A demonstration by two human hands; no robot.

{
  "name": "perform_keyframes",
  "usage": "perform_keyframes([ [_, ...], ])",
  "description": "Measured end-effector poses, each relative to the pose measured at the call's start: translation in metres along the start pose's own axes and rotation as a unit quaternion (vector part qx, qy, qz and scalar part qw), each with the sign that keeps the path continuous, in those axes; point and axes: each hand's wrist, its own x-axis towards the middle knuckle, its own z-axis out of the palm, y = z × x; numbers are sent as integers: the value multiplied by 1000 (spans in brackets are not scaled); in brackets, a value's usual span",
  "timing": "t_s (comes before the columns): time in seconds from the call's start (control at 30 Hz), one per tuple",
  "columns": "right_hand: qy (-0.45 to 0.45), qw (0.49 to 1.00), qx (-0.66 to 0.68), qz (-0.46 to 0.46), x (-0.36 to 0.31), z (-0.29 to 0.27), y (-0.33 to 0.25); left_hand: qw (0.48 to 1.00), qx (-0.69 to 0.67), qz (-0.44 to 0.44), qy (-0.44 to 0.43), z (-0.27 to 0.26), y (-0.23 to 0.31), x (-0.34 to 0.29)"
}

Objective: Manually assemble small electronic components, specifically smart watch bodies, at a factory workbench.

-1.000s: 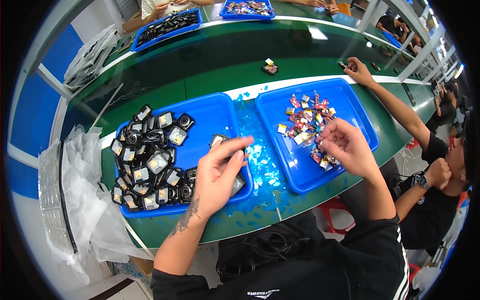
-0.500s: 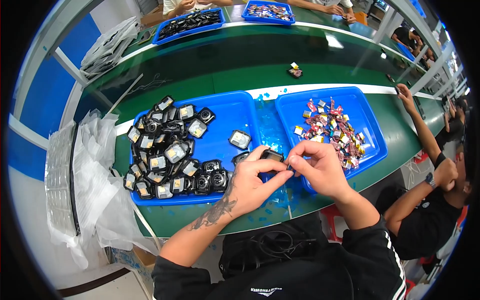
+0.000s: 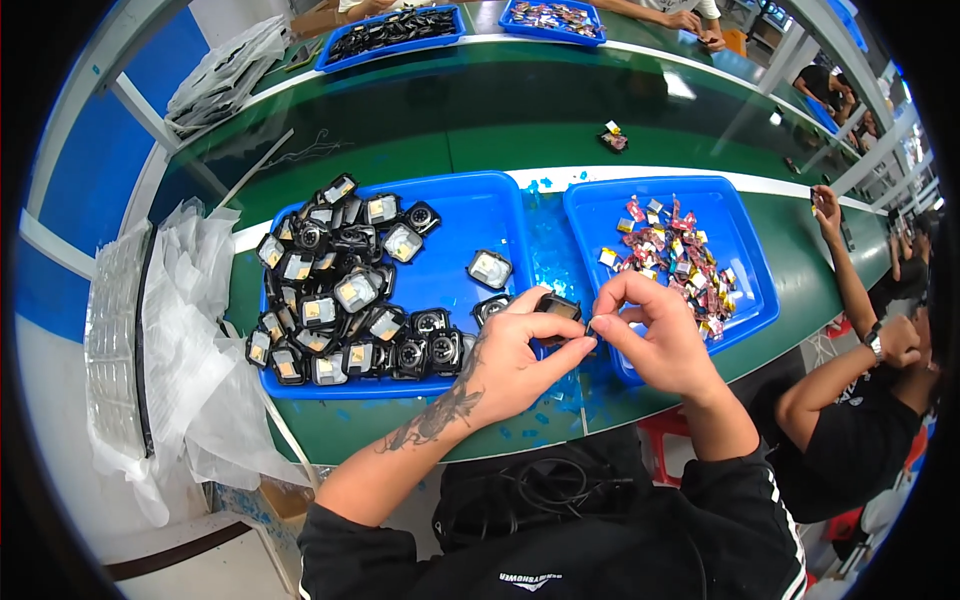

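Note:
Between the two trays, my left hand (image 3: 528,350) is closed around a black watch case (image 3: 560,307) with a dark, shiny face. Its thumb and forefinger reach toward my right hand (image 3: 660,335), whose thumb and forefinger are pinched right beside them. Whatever small piece sits at those fingertips is too hidden to name. To the left, a blue tray (image 3: 470,215) carries a heap of black watch cases (image 3: 340,290) with pale or round dark backs. One loose watch case (image 3: 490,268) lies near its right wall. Beyond my right hand, another blue tray (image 3: 755,300) holds small red, white and yellow parts (image 3: 680,260).
Blue scraps (image 3: 550,265) litter the green bench between the trays. Plastic sheeting (image 3: 190,340) hangs at the left. Across the belt (image 3: 400,150) stand more filled trays (image 3: 395,38), with people working. A small part (image 3: 613,137) rests on the belt. A co-worker's arm (image 3: 850,270) reaches in at right.
The view has shifted slightly. My hands stay together at the watch case; my right forefinger is more bent and its fingertips sit a little higher.

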Motion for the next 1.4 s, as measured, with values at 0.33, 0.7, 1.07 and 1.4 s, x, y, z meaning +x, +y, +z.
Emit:
perform_keyframes([
  [0.33,85,961,-216,-148,-5,9,16,992,-102,-32,61,0,3,3],
  [0.7,-17,990,52,-130,5,-3,17,969,-206,-115,-74,-12,3,1],
  [1.07,120,987,-68,-82,-4,19,-13,951,-302,-53,39,1,5,1],
  [1.4,152,968,-179,-85,6,28,-18,940,-336,-54,12,8,2,2],
])
